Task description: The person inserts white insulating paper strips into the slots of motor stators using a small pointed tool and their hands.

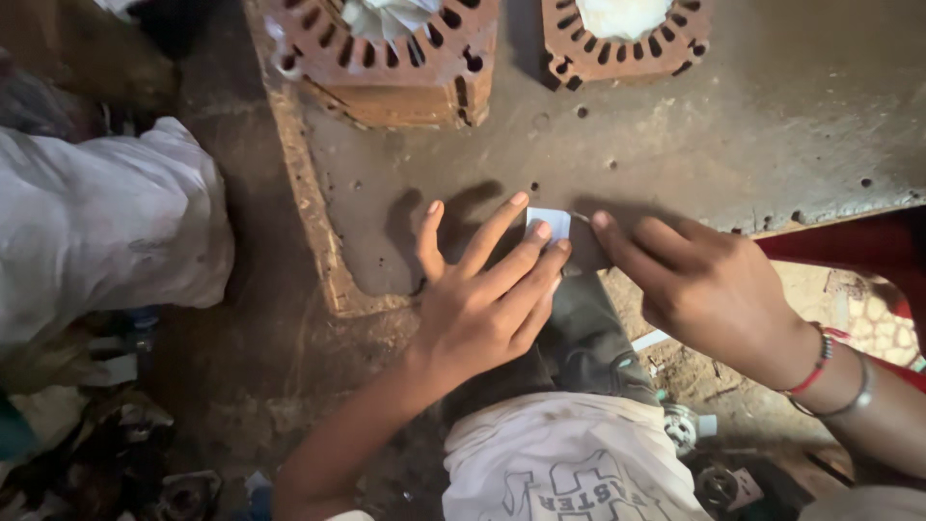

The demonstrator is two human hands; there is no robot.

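Note:
A small white paper piece (550, 221) lies on a dirty metal plate (675, 145) near its front edge. My left hand (482, 299) presses flat on it, with the fingertips on the paper's left and lower side. The index finger of my right hand (699, 285) touches the paper's right edge, and the other fingers are curled. The right wrist wears a red thread and a metal bangle. Most of the paper is hidden under my fingers.
Two rusty slotted stator cores (386, 58) (622, 39) with white inserts stand at the plate's far side. A white cloth bundle (106, 222) is at the left. My knee (579, 328) sits below the hands. Small parts (690, 429) litter the floor.

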